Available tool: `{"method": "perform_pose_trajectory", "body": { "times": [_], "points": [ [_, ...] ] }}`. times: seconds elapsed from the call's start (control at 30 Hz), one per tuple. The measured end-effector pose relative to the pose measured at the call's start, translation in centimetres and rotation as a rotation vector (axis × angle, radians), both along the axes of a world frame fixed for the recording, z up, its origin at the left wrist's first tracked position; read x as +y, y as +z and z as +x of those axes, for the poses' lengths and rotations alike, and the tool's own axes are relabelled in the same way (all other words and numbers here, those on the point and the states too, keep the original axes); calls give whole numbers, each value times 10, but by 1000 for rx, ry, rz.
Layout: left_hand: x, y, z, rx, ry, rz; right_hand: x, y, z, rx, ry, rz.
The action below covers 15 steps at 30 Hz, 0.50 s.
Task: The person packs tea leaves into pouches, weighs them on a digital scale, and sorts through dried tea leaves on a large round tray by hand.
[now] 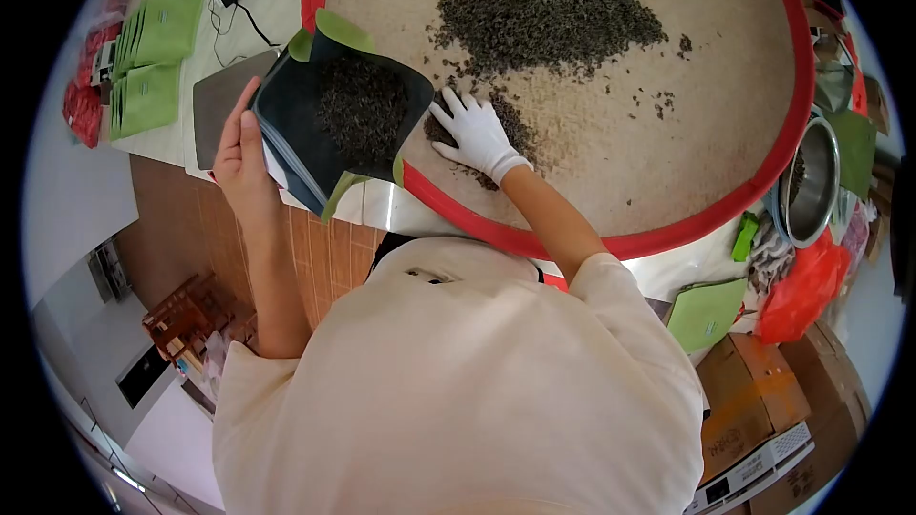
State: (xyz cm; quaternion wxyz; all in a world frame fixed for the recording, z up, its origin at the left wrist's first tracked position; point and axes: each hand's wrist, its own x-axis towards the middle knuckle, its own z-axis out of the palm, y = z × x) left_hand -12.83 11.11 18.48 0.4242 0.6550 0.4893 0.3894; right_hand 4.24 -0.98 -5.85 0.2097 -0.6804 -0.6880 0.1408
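My left hand (242,154), bare, holds the left side of an open pouch (286,114). The pouch has a dark lining and green flaps, and its mouth is tipped over the rim of a round tray (716,133). Inside it lies a heap of dark dried leaves (363,110) that look like tea. In a white glove, my right hand (477,136) rests with fingers spread on a small patch of the same leaves, just right of the pouch mouth. Farther back on the tray is a larger leaf pile (549,14). The fingers behind the pouch are partly hidden.
A red rim (611,246) edges the tray. Stacked green pouches (157,24) and a cable lie at left. On the right are a metal bowl (811,181), a red plastic bag (803,291), another green pouch (706,315) and cardboard boxes (754,386).
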Motion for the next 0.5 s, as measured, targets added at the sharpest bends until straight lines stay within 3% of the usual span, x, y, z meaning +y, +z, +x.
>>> {"method": "perform_pose_trajectory", "body": {
  "times": [0.17,0.3,0.4,0.43,0.5],
  "points": [
    [-1,6,1,25,7,14,-29,-7,0,4,-85,-25],
    [-4,9,8,-20,-51,24,-56,-4,2,178,-323,13],
    [-17,16,27,-62,-65,8,-70,13,2,567,-739,131],
    [-18,15,29,-85,-83,-1,-75,14,9,627,-763,181],
    [-21,12,34,-132,-120,-19,-81,30,18,1218,-979,-22]
  ]
}}
